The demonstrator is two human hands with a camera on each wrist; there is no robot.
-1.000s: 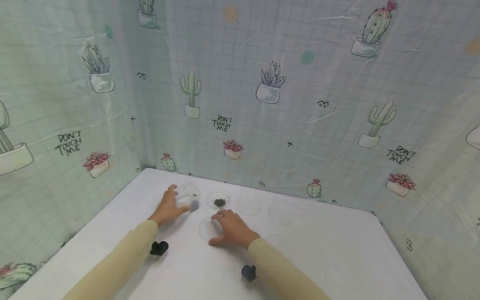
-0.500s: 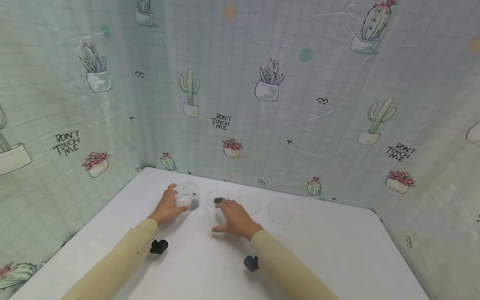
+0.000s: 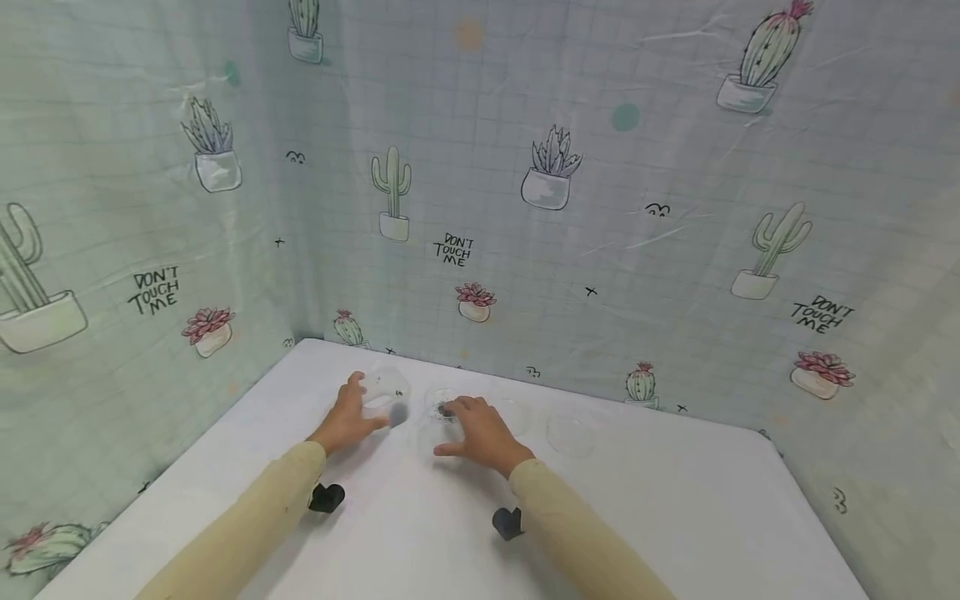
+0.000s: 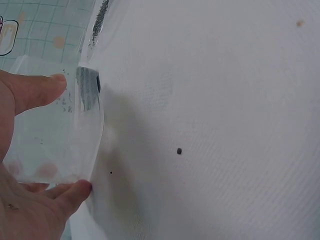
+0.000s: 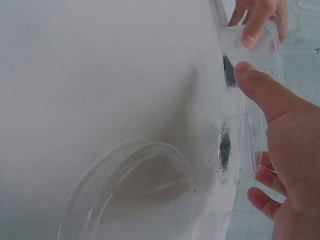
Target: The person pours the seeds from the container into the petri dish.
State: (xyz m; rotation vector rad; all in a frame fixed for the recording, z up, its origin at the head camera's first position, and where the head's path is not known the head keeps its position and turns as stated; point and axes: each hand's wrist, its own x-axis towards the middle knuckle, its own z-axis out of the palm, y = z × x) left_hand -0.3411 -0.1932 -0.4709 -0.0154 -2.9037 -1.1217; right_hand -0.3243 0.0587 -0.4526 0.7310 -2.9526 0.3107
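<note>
My left hand (image 3: 348, 417) grips a clear plastic container (image 4: 50, 125), thumb on one side and fingers on the other. A dark grey patch (image 4: 88, 89) shows at one end of the container. With thumb and fingers spread around its edge, my right hand (image 3: 483, 437) holds a clear round dish (image 5: 243, 135), tilted above the table. Just beyond it, a clear petri dish (image 3: 433, 400) holds a heap of dark green bits (image 5: 225, 150), partly hidden by my right fingers in the head view.
Clear round dishes (image 3: 572, 436) stand to the right of my right hand. One large clear dish (image 5: 130, 195) is close in the right wrist view. Dark specks (image 4: 179, 151) lie on the white table (image 3: 675, 500). A cactus-print curtain (image 3: 480, 167) closes off the back and sides.
My right hand has lifted the clear dish and moved away from me, toward the dish with dark green bits, now covering part of it. My left hand keeps its place with the container.
</note>
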